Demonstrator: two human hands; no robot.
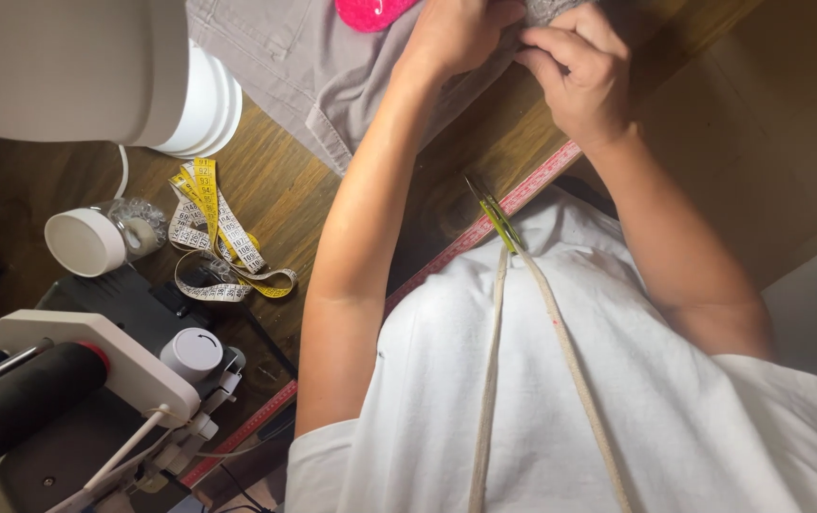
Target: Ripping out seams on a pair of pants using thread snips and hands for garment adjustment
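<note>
Hands meet at the far edge: your left hand (456, 33) and right hand (579, 71) both pinch the grey cloth (304, 66) on the desk (275, 180), tape measure (214, 233) lying left.

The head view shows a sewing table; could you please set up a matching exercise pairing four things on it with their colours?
Things:
1. tape measure
2. garment
3. pincushion
4. thread spool

Colours:
A. bright pink
B. grey
C. black
D. yellow and white

Pairs: 1-D, 2-B, 3-A, 4-C
</note>
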